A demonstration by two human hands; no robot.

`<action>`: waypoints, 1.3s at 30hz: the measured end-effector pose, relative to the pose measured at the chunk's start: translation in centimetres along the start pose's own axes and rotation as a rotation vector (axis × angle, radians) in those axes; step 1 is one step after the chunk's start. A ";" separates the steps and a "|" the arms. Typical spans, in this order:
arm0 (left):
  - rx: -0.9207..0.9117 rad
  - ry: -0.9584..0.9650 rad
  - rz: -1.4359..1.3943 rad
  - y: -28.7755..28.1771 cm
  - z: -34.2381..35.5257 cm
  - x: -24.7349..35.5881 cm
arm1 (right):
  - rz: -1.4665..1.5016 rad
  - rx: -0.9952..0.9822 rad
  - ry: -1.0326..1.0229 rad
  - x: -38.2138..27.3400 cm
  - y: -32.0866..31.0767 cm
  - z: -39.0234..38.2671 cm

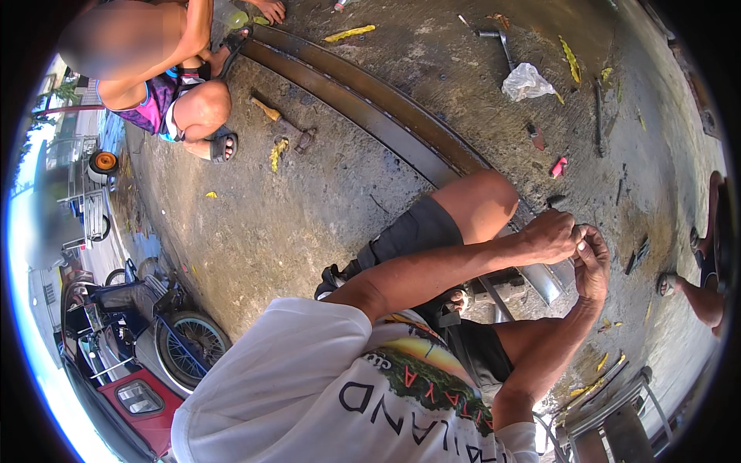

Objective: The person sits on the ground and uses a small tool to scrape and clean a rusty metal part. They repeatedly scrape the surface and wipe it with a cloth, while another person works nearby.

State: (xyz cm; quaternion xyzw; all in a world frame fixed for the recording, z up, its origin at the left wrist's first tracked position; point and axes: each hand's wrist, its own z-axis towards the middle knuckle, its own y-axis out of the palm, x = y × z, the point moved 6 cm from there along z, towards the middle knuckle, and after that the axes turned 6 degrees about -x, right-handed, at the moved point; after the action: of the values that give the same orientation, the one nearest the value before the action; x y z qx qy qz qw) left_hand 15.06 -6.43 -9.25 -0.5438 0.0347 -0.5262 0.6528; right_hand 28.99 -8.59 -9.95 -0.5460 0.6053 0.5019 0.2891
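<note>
My left hand [549, 236] and my right hand [592, 266] meet in front of my right side, with thumbs and fingers pinched together. Whatever sits between the fingertips is too small or hidden to make out. Beneath and beside them, a long metal channel [363, 116] lies on the concrete, running from the far left toward me and passing under my bent knee. Its near end [546, 287] shows just below my hands. On the ground beyond them are a small pink object [559, 167] and a dark piece [556, 200].
Another person [193, 108] squats at the channel's far end. A wooden-handled hammer [284, 123], an angled metal wrench [505, 50], a clear plastic bag [527, 82] and a dark rod [600, 116] lie around. A motorcycle [185, 347] stands left; another person's foot [665, 284] is right.
</note>
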 end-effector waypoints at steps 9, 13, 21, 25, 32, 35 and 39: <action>-0.320 -0.430 -0.813 -1.4 0.7 -4.8 | -0.021 0.065 0.050 -1.2 -0.1 1.4; -0.650 -0.569 -0.832 -5.6 3.2 -6.0 | -0.065 0.078 0.058 -1.6 1.3 2.3; -0.757 -0.465 -0.507 -6.6 3.5 -7.4 | -0.219 0.016 0.019 -2.0 2.8 3.9; -0.694 -0.664 -0.767 -5.0 1.8 -8.5 | -0.337 0.079 -0.036 -2.1 2.7 4.2; -0.598 -0.884 -1.038 -4.0 -0.6 -9.1 | -0.378 -0.048 0.015 -0.6 3.5 4.9; -0.578 -0.911 -1.069 -3.6 -0.9 -9.0 | -0.413 -0.035 0.022 -0.6 4.2 4.7; -0.574 -0.910 -1.064 -4.0 -1.0 -8.7 | -0.381 -0.045 -0.008 -0.4 4.1 4.7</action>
State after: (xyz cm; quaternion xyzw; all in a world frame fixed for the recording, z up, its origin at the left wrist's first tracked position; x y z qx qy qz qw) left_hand 7.97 -0.22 -11.26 -0.7993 -0.3699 -0.4643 0.0933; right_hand 24.23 -4.50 -9.98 -0.6553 0.4784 0.4536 0.3689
